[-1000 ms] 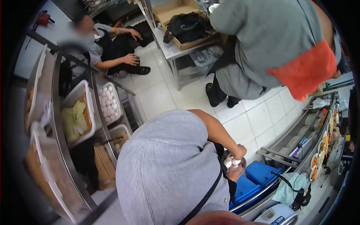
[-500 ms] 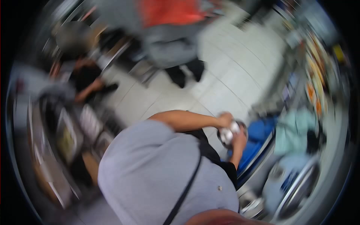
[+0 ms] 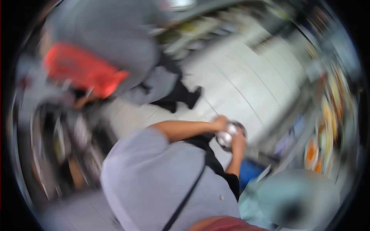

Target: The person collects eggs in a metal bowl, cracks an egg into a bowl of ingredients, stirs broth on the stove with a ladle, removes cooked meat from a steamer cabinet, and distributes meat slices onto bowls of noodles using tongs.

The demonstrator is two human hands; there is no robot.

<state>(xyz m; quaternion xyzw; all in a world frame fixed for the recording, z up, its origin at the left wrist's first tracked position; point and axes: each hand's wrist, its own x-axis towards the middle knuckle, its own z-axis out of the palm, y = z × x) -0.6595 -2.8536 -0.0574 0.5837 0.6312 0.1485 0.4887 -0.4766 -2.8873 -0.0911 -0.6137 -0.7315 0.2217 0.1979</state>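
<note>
Before my body I carry a round metal bowl [image 3: 220, 144] with several white, rounded things [image 3: 227, 135] in it; blur keeps me from telling what they are. My left hand [image 3: 220, 123] is closed at the bowl's far left edge. On the opposite side, my right hand [image 3: 238, 141] grips the rim, fingers curled over it. The bowl is partly covered by both hands.
A co-worker in grey [image 3: 111, 30] with a red cloth or bag [image 3: 79, 67] stands at upper left. Blurred shelves with goods [image 3: 323, 127] line the right. Trays [image 3: 83, 133] sit at left. Something blue [image 3: 248, 173] is beside my right forearm. Pale floor tiles [image 3: 235, 84] lie ahead.
The view has swung, and the co-worker with the red item appears farther left and larger. The person at far left is no longer visible. The bowl stays in both my hands.
</note>
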